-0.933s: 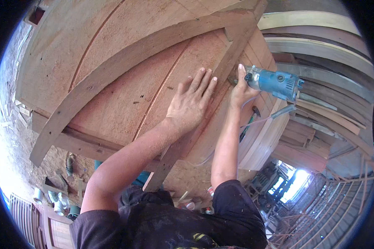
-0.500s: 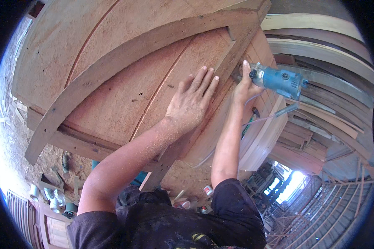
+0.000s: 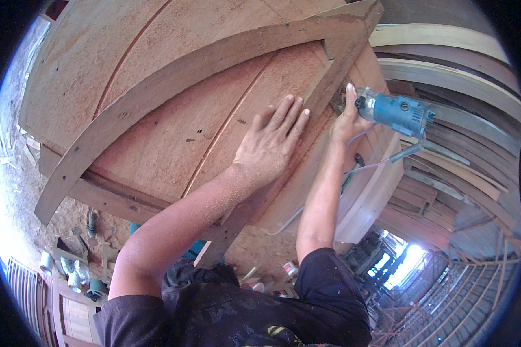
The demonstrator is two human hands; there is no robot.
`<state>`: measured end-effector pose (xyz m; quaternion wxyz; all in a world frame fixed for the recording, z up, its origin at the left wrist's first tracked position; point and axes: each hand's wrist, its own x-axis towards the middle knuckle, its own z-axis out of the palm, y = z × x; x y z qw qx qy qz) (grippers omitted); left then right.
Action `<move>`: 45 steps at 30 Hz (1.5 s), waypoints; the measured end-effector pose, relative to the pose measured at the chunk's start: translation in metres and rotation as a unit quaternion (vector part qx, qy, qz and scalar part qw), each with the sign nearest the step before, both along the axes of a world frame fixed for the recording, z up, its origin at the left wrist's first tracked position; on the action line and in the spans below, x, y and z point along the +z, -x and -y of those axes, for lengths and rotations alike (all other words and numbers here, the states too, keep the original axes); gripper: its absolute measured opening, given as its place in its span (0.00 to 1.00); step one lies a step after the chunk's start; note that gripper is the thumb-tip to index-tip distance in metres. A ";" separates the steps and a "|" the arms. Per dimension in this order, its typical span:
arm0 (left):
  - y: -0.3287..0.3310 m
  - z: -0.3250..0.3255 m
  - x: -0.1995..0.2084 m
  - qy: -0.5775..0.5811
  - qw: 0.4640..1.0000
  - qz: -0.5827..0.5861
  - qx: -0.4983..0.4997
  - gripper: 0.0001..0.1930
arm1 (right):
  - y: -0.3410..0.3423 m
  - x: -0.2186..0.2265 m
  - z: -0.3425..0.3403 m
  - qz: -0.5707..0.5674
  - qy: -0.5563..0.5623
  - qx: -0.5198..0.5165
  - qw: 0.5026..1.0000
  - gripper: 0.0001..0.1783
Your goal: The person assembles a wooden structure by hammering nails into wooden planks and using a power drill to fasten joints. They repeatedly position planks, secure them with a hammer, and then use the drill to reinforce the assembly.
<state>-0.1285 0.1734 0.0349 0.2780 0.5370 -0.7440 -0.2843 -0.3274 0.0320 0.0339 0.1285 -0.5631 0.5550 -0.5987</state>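
My right hand (image 3: 350, 120) grips a blue trim router (image 3: 394, 113) near its base, with the thumb stretched along the near side. The router lies on its side against the straight edge of a wooden template frame (image 3: 329, 81), and its bit is hidden. Flat on the frame and the panel rests my left hand (image 3: 272, 136), fingers extended and slightly apart, holding nothing. The frame has a long curved rail (image 3: 162, 75) and lies over a dusty reddish wood panel (image 3: 173, 139) with grooves cut in it. Sawdust clings to my left forearm.
Curved timber strips (image 3: 445, 40) are stacked at the right. The router's pale cord (image 3: 376, 166) hangs beside the work. Cups and small containers (image 3: 78, 274) stand on the littered floor at the lower left. A small white bottle (image 3: 290, 268) is near my body.
My right hand and the router have shifted slightly to the right in the picture, as has the frame. The left hand stays flat, moved marginally right.
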 end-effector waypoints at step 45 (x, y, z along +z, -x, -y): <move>0.189 0.027 0.068 0.089 0.950 0.138 -0.267 0.36 | 0.048 0.062 -0.477 0.322 -0.206 -0.176 0.907 0.54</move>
